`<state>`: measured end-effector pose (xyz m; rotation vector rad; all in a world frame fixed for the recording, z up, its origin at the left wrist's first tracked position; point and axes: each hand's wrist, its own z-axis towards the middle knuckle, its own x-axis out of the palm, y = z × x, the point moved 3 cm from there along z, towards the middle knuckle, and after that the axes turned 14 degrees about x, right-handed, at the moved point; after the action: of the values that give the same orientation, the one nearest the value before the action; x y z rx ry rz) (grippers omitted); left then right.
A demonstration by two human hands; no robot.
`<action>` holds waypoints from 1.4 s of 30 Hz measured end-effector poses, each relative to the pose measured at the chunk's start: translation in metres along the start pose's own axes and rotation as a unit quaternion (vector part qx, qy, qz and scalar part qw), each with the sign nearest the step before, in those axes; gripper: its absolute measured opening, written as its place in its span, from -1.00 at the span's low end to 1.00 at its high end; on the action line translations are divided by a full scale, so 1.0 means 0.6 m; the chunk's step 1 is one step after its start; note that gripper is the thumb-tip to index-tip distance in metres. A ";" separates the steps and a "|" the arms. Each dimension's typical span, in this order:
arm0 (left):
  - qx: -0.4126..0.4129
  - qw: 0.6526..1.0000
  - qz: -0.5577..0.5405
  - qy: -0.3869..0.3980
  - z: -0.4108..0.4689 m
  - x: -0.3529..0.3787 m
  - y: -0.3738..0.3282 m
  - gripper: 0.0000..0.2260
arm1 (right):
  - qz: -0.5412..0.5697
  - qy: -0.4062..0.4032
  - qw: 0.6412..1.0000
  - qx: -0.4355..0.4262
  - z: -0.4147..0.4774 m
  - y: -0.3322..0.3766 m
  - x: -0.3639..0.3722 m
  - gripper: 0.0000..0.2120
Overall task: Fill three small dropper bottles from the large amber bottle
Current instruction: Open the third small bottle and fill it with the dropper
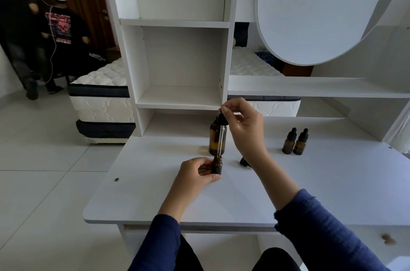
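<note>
Amber small bottle [217,167] stands mid-frame on the tabletop [155,193], left hand [196,173] gripping it. Above, right hand [241,124] pinches the dropper [220,135], tip in its mouth; large amber bottle [214,137] behind; two capped bottles [295,142] right.

One view only is given, taken from a wide-angle camera worn on the head. It is aimed forward and down over the table [288,193], whose near edge is seen close below, with blue sleeves [328,233] entering from the bottom edge. The hands are caught near mid-frame at arm's reach. Straight lines are bent toward the borders. Beyond the table, a shelf unit [177,60], a round mirror [321,9], a bed [102,97] and tiled floor [44,171] are taken in.
</note>
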<state>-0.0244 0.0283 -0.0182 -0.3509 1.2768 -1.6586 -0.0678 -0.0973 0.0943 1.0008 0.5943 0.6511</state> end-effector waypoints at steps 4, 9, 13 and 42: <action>-0.002 1.000 -0.004 -0.003 0.000 0.000 -0.002 -0.72 | -0.016 0.000 1.000 -0.006 -0.001 -0.001 0.000 -0.89; -0.002 1.000 -0.002 0.002 -0.001 0.000 -0.002 -0.73 | 0.004 -0.012 1.000 -0.012 0.003 0.005 0.000 -0.91; -0.004 1.000 -0.004 0.003 0.000 0.000 -0.005 -0.72 | 0.045 -0.052 0.997 -0.033 0.026 0.023 -0.008 -0.97; -0.031 0.999 -0.019 -0.003 -0.003 0.000 -0.007 -0.74 | -0.040 -0.009 0.997 0.065 0.060 -0.057 0.025 -0.95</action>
<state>-0.0279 0.0296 -0.0154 -0.4188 1.3268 -1.6521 -0.0247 -0.1199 0.0762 1.0976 0.6646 0.5365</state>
